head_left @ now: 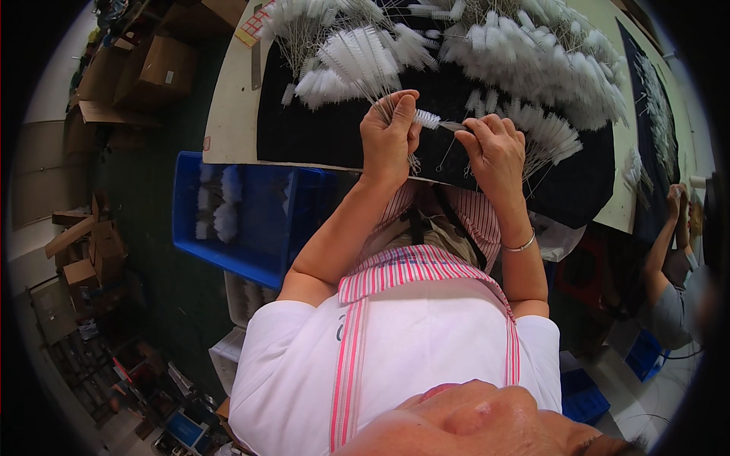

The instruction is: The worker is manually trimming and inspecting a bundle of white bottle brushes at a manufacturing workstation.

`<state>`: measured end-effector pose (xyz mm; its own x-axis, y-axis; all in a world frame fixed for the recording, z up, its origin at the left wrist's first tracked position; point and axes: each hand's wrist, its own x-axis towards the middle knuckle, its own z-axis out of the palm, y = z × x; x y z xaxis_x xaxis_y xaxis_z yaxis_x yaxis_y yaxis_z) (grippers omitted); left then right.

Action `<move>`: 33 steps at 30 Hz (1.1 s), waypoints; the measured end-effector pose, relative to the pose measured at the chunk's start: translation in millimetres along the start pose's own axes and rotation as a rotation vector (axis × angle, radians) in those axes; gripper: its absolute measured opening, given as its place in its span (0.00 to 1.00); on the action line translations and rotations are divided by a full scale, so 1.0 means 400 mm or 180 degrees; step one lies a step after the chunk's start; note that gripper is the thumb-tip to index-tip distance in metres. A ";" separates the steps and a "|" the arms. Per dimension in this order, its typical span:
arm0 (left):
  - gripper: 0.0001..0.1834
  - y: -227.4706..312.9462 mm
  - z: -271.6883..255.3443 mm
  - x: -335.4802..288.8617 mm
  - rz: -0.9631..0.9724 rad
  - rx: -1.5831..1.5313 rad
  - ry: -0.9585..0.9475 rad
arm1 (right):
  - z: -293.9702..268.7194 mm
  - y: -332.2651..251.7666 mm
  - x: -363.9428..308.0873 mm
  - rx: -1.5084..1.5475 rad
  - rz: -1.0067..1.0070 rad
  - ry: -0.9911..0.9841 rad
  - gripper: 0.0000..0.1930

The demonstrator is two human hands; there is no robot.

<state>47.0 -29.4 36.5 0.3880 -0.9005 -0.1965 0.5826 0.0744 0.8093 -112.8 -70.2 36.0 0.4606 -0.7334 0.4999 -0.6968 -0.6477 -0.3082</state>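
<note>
My left hand is closed around the wire stems of several white-bristled tube brushes, whose heads fan out up and to the left. Between my hands, a short white bristle head sticks out beside my left thumb. Facing it, my right hand pinches finger and thumb at a thin, pale, pointed piece; its kind is too small to tell. Looped wire ends show below my left hand. Beside my right hand, more tube brushes lie fanned on the black cloth.
Large heaps of white brushes cover the far part of the table. A blue bin with brushes inside stands left of me, below the table edge. Cardboard boxes stand farther left. At the far right another person works at a table.
</note>
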 end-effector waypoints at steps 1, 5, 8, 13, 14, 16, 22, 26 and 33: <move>0.09 0.001 0.000 -0.001 -0.0024 0.0019 0.0009 | 0.000 0.000 0.000 0.0028 0.0033 -0.0011 0.15; 0.06 0.003 -0.002 0.002 0.0012 0.0060 -0.0067 | -0.001 0.005 0.000 0.0118 0.0113 -0.0059 0.15; 0.10 0.012 -0.001 0.000 0.0046 -0.0007 -0.0209 | -0.006 0.013 0.004 0.0222 0.0225 -0.0113 0.15; 0.11 0.008 -0.007 0.003 0.0225 0.0098 -0.0230 | -0.023 0.040 0.015 0.0566 0.0306 -0.0679 0.16; 0.11 0.007 -0.008 0.003 0.0292 0.0138 -0.0251 | -0.027 0.041 0.019 0.0750 0.0324 -0.0913 0.16; 0.11 0.001 -0.013 0.004 0.0336 0.0121 -0.0326 | -0.029 0.043 0.025 0.0776 0.0308 -0.0909 0.15; 0.11 -0.011 -0.017 0.001 0.0441 0.0072 -0.0419 | -0.027 0.028 0.025 0.0711 0.0300 -0.0816 0.14; 0.11 -0.010 -0.017 -0.003 0.0463 0.0097 -0.0417 | -0.021 0.020 0.020 0.0659 0.0352 -0.0742 0.14; 0.10 -0.021 -0.022 -0.003 0.0406 0.0021 -0.0387 | -0.005 0.023 0.003 0.0616 0.0393 -0.0664 0.15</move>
<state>47.7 -25.2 25.0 0.3691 -0.9291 -0.0239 0.5293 0.1890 0.8272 -119.8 -76.4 35.5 0.4959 -0.8226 0.2783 -0.6461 -0.5636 -0.5146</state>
